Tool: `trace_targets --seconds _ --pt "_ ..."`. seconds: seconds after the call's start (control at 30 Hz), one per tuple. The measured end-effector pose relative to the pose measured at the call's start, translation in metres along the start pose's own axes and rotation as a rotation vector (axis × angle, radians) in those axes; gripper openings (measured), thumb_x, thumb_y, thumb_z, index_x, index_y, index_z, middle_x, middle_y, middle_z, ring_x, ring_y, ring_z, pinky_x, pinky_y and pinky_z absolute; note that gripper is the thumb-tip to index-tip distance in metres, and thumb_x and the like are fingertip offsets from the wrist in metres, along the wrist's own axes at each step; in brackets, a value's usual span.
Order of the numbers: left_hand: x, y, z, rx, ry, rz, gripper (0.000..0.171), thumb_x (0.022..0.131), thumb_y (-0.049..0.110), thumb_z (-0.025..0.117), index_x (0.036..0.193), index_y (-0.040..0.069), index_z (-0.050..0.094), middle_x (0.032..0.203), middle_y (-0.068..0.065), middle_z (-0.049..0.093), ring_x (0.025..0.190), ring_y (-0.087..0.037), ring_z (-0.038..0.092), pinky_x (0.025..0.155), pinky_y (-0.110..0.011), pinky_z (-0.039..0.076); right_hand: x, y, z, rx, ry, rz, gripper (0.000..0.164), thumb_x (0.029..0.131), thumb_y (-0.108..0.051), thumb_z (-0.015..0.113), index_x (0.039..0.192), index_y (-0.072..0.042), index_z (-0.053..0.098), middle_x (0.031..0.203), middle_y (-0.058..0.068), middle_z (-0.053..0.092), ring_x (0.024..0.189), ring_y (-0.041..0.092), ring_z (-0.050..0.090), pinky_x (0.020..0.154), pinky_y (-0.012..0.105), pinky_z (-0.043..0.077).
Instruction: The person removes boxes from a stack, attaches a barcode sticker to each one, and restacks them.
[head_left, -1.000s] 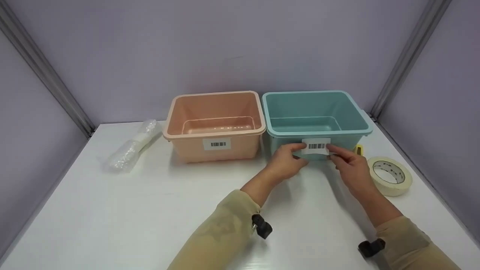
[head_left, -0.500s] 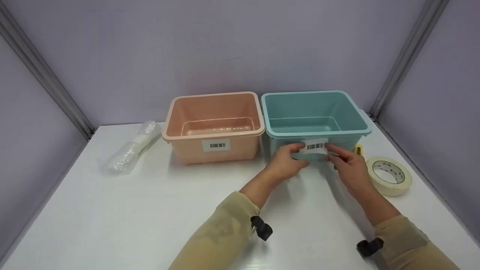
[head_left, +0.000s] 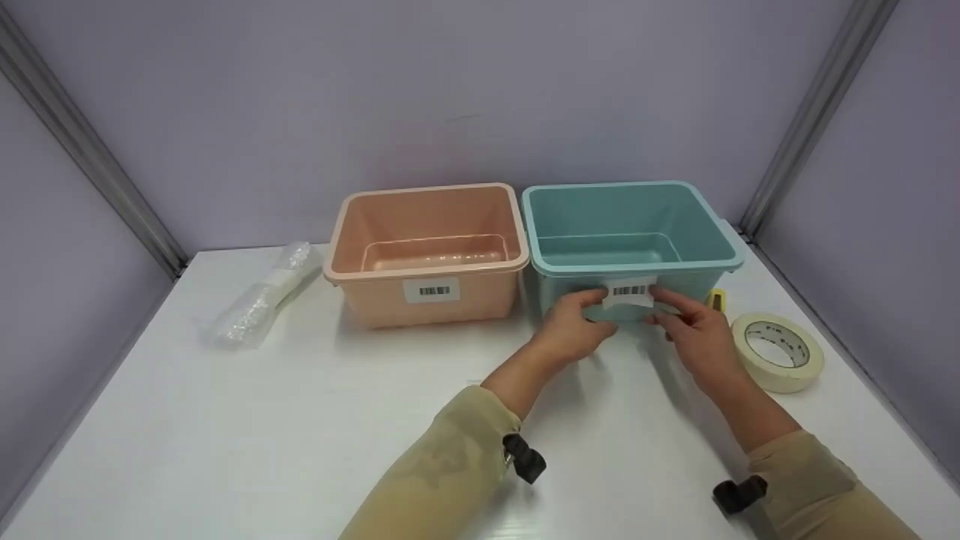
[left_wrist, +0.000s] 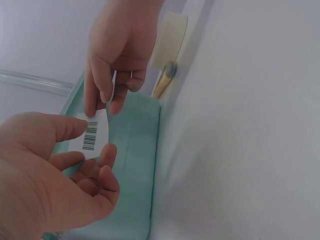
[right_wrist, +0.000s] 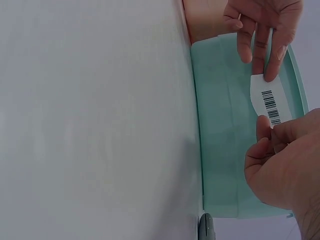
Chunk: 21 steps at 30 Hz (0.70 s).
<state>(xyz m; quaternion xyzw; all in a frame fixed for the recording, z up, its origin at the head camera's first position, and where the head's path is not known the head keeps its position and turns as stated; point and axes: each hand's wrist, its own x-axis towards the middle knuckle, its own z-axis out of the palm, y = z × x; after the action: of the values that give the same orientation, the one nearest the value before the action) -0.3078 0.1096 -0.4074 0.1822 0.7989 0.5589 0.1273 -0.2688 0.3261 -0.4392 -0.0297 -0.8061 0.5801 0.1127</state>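
In the head view a white barcode label (head_left: 630,292) stands before the front wall of the teal plastic bin (head_left: 637,268). My left hand (head_left: 568,328) pinches the label's left edge, thumb on its printed face in the left wrist view. My right hand (head_left: 701,336) pinches the right edge. The label (right_wrist: 270,101) bows slightly in the right wrist view; how much of it touches the bin I cannot tell. A thin white strip (left_wrist: 113,86) shows between the right thumb and a finger in the left wrist view.
A peach bin (head_left: 427,273) with a barcode label (head_left: 433,290) stands directly left of the teal one. Rolled bubble wrap (head_left: 266,296) lies at the far left. On the right are a masking tape roll (head_left: 780,352) and a yellow-handled tool (head_left: 718,300), partly hidden.
The label has shifted slightly left, tilted and then levelled again, and its lower edge now looks bowed. Both hands keep their hold, the right one having moved slightly left.
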Motion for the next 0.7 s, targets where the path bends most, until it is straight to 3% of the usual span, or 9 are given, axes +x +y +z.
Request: trace_targets --seconds 0.27,0.7 --pt "0.0003 0.0012 0.0005 -0.007 0.003 0.016 0.059 0.097 0.009 0.074 0.153 0.005 0.056 0.151 -0.012 0.058 0.139 -0.024 0.053 0.115 -0.035 0.044 0.0002 -0.0032 0.0009 -0.004 -0.013 -0.001 0.044 0.109 -0.007 0.059 0.152 -0.004 0.057 0.153 0.019 0.054 0.095 -0.003 0.067 0.079 0.022 0.052" --pt "0.0006 0.001 0.0016 0.002 0.011 0.048 0.058 0.097 0.008 0.074 0.152 0.005 0.057 0.15 -0.01 0.06 0.137 -0.019 0.054 0.114 -0.035 0.044 0.0023 -0.0065 -0.0004 -0.038 -0.034 -0.002 0.048 0.108 -0.009 0.06 0.156 -0.009 0.054 0.149 0.024 0.057 0.092 0.0 0.069 0.077 0.019 0.051"
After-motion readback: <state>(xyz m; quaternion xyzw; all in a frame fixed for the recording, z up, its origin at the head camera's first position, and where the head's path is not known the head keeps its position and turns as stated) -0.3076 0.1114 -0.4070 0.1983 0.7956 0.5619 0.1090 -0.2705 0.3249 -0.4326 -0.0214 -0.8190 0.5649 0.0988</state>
